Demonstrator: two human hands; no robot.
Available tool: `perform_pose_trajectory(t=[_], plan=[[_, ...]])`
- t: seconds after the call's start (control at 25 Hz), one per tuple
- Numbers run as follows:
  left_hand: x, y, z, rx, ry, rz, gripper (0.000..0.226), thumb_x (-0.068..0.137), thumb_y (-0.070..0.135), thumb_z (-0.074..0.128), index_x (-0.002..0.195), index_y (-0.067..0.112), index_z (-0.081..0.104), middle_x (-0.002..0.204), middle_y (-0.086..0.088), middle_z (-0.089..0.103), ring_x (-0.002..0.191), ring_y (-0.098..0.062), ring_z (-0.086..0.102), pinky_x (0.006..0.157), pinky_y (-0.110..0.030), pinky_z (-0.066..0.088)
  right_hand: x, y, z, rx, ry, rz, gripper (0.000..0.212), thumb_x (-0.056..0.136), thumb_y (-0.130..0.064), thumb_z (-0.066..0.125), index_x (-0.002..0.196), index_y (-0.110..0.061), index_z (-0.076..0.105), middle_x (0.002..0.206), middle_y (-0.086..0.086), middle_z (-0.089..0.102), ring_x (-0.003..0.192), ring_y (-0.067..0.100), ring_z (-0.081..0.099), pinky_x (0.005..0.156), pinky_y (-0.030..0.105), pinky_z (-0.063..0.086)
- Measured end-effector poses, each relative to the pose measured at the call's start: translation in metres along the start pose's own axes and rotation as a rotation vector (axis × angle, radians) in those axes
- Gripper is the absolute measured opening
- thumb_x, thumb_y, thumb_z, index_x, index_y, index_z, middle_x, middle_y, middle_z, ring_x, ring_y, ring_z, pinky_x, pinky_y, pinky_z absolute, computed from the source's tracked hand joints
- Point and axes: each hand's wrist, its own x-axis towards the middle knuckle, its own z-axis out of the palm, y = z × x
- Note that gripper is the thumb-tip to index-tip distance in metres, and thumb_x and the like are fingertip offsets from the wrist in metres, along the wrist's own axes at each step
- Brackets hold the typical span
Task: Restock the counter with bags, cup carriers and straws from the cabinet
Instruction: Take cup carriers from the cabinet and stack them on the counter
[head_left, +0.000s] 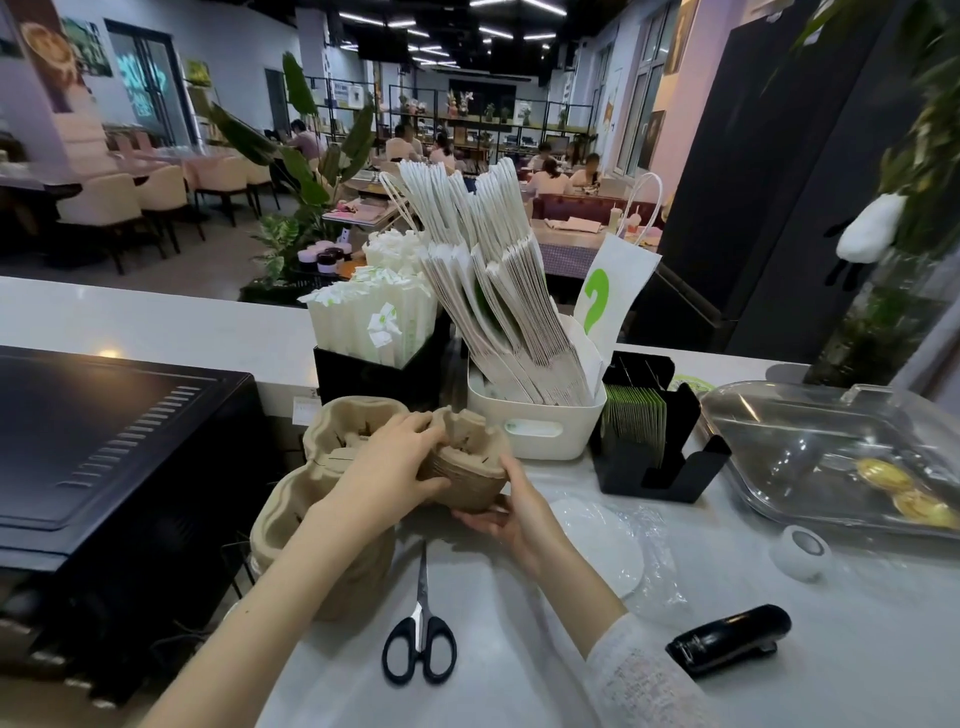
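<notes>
Nearest on the pale, smooth counter (519, 649) lie black-handled scissors (420, 642), blades pointing away, and to their right a glossy black stapler (730, 640). Just beyond the scissors, both hands clamp a stack of moulded-pulp cup carriers (467, 467), matte tan, fibrous, with rounded lobes and notched cup wells. The left hand (384, 478) curls over the stack's top and near side; the right hand (511, 512), in a white knit sleeve, cups it from below on the right. The stack is tilted and sits touching a taller pile of the same carriers (322, 540) to its left, beside a black ribbed appliance (104, 447).

Right of the held stack lie crinkled clear plastic wrap (644, 551) and a clear lidded tray (831, 457) with yellow pastries inside. Behind the stack stand a white plastic bin (535, 428) packed with fanned white paper bags (498, 291), a black box of paper-wrapped straws (374, 322) to the left of the bin, and a black card holder (649, 436) to its right.

Further back spreads a cafe with cream chairs, leafy plants, shelving, seated people and strip lights on a dark ceiling.
</notes>
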Motion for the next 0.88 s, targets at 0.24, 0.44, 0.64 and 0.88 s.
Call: perform_pose_trajectory(t=[0.24, 0.44, 0.64, 0.88], plan=[[0.000, -0.003, 0.008, -0.038, 0.011, 0.005, 0.047, 0.082, 0.038, 0.069, 0.123, 0.018, 0.060, 0.135, 0.001, 0.053, 0.135, -0.017, 0.034, 0.106, -0.027, 0.032, 0.006, 0.004, -0.007, -0.141, 0.008, -0.060, 0.040, 0.096, -0.048, 0.050, 0.118, -0.015, 0.056, 0.124, 0.020, 0.059, 0.102, 0.041, 0.066, 0.063, 0.034, 0.061], [0.001, -0.011, 0.013, -0.068, -0.017, -0.018, 0.043, 0.078, 0.035, 0.074, 0.115, 0.016, 0.062, 0.132, 0.000, 0.056, 0.142, -0.017, 0.027, 0.112, -0.029, 0.029, 0.009, 0.012, -0.007, -0.188, 0.047, -0.084, 0.052, 0.092, -0.050, 0.054, 0.130, -0.014, 0.047, 0.125, 0.015, 0.057, 0.097, 0.038, 0.069, 0.073, 0.041, 0.061], [0.002, -0.010, 0.018, 0.010, -0.040, -0.016, 0.039, 0.079, 0.038, 0.072, 0.110, 0.015, 0.064, 0.126, -0.002, 0.059, 0.142, -0.018, 0.024, 0.113, -0.029, 0.028, 0.012, 0.014, -0.011, -0.271, 0.072, -0.177, 0.055, 0.090, -0.050, 0.058, 0.132, -0.017, 0.046, 0.128, 0.013, 0.055, 0.099, 0.032, 0.068, 0.067, 0.038, 0.061], [0.002, -0.008, 0.016, 0.052, -0.040, -0.009, 0.041, 0.079, 0.044, 0.070, 0.109, 0.016, 0.066, 0.124, -0.002, 0.060, 0.140, -0.019, 0.026, 0.112, -0.028, 0.027, 0.008, 0.016, -0.010, -0.766, 0.147, -0.393, 0.077, 0.073, -0.076, 0.048, 0.139, -0.037, 0.036, 0.133, -0.002, 0.049, 0.115, 0.030, 0.058, 0.093, 0.052, 0.052]])
